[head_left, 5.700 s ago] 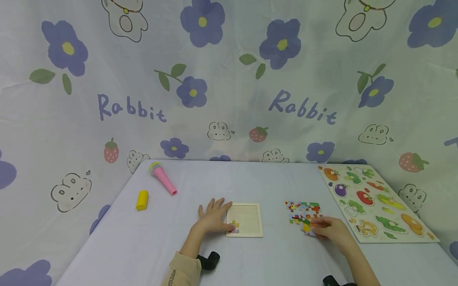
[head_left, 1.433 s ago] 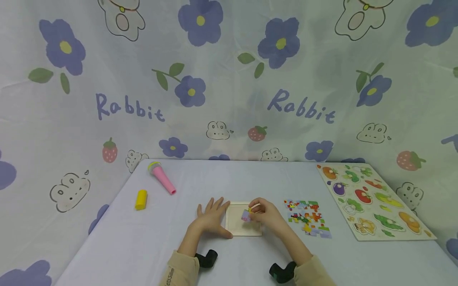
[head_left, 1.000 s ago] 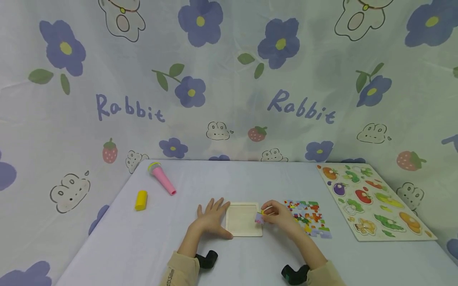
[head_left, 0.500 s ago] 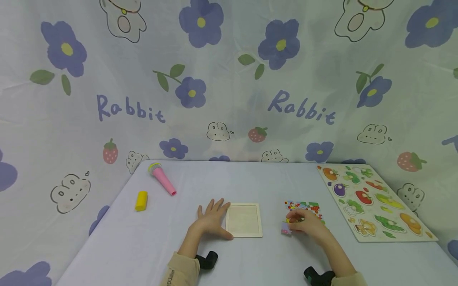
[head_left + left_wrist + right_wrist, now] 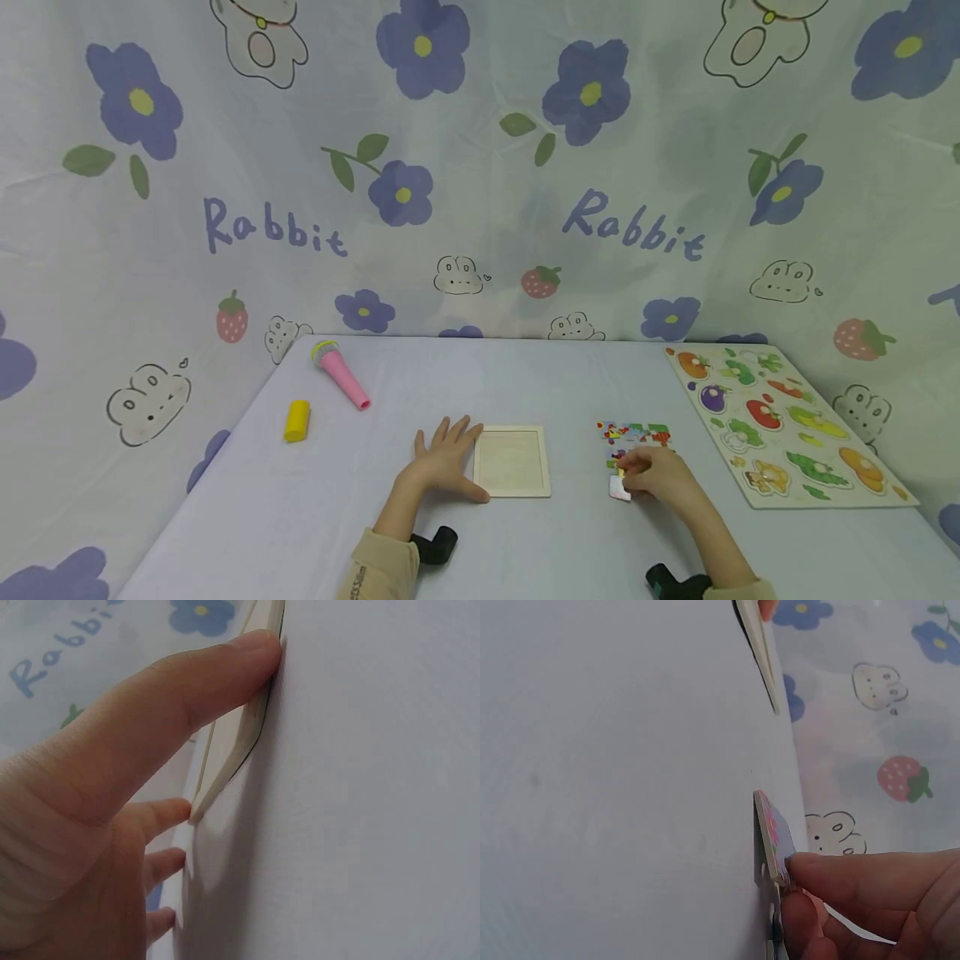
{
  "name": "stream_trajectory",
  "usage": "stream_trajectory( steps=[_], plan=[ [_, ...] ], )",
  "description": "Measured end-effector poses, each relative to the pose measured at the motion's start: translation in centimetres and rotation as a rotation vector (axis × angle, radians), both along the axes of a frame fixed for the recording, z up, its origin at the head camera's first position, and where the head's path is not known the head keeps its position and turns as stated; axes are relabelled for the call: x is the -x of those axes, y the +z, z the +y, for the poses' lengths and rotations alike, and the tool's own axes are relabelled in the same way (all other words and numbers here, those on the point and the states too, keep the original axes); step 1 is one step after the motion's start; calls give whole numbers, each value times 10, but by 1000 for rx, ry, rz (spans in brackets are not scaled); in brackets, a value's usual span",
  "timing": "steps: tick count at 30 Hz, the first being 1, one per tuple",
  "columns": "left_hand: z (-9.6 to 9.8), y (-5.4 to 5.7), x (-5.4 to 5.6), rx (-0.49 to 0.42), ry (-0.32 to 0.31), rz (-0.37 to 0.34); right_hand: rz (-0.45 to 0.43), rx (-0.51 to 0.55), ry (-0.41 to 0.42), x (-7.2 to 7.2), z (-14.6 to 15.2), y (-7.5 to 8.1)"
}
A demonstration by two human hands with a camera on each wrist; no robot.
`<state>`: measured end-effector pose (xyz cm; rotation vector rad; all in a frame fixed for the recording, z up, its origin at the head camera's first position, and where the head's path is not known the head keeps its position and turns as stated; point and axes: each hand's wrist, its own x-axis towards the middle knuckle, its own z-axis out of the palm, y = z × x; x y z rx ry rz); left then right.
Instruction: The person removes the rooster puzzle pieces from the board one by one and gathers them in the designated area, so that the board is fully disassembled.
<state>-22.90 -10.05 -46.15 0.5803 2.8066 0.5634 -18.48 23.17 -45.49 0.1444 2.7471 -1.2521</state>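
Note:
In the head view my left hand (image 5: 442, 462) lies spread at the left side of a square wooden puzzle tray (image 5: 512, 462). The left wrist view has the thumb resting on the tray's rim (image 5: 231, 742) and a forefinger tip at its corner. My right hand (image 5: 660, 477) pinches a jigsaw piece (image 5: 778, 834) between thumb and fingers, low over the table. That piece, partly pink and lilac, is at the lower left of a patch of colourful jigsaw pieces (image 5: 636, 431). My right hand covers part of that patch. Nothing lies inside the tray.
A pink toy microphone (image 5: 343, 379) and a yellow cylinder (image 5: 297, 421) are at the left of the white table (image 5: 465, 379). At the right lies a large vegetable picture board (image 5: 787, 433). A patterned cloth (image 5: 480, 208) hangs behind the table.
My right hand has carried the jigsaw piece from over the tray rightward to the other pieces. Earliest, a piece lay in the tray's lower left corner. My left thumb has moved off the tray's inside.

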Motion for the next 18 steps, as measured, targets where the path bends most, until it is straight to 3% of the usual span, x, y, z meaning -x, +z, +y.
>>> stream_trajectory(
  steps=[11, 18],
  plan=[
    [-1, 2, -1, 2, 6, -1, 61, -145, 8, 1, -5, -1],
    [-1, 2, -1, 12, 8, -5, 122, -144, 4, 1, -6, 2]
  ],
)
